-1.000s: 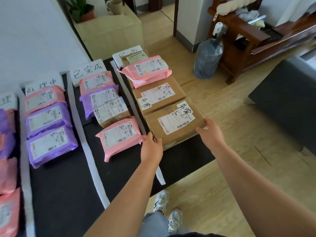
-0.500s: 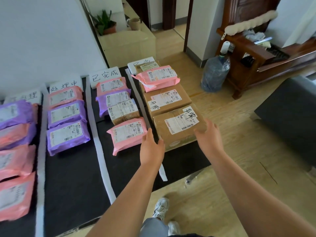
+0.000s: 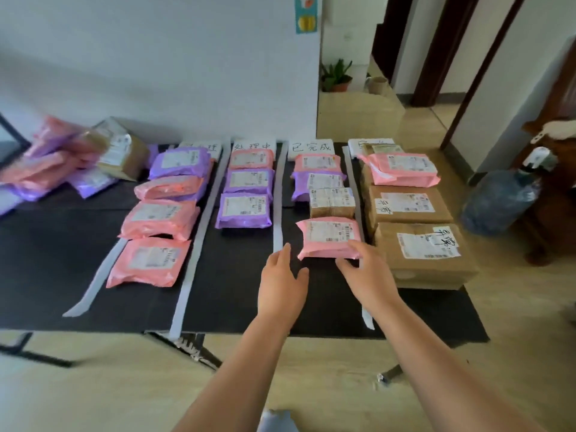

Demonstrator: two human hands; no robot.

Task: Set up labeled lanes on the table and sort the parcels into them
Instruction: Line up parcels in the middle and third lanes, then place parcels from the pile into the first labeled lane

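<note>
Black table (image 3: 78, 244) on folding legs, set against a white wall (image 3: 156, 57), over a pale wood-look floor (image 3: 93, 394). Cut lengthwise by white paper strips (image 3: 199, 241) into four lanes, each headed at the wall end by a handwritten label (image 3: 310, 148). Pink and purple mailers in the two left lanes; in the third lane a pink one, a purple one and a small carton (image 3: 332, 202), then the pink parcel (image 3: 328, 236) nearest the front. Two cardboard boxes (image 3: 427, 254) in the rightmost lane, with a pink mailer farther back. Blurred heap of unsorted parcels (image 3: 62, 160) at the table's far left. Right of the table, a blue water jug (image 3: 498, 201) on the floor; beyond the wall's end, a potted plant (image 3: 336, 76) on a pale cabinet (image 3: 358, 116), with dark door frames behind. Both hands reaching forward, apart: left hand (image 3: 282, 282) with straight fingers over a strip's near end, just beside the pink parcel; right hand (image 3: 367, 275) with fingers stretched onto that parcel's near right corner, not curled round it.
</note>
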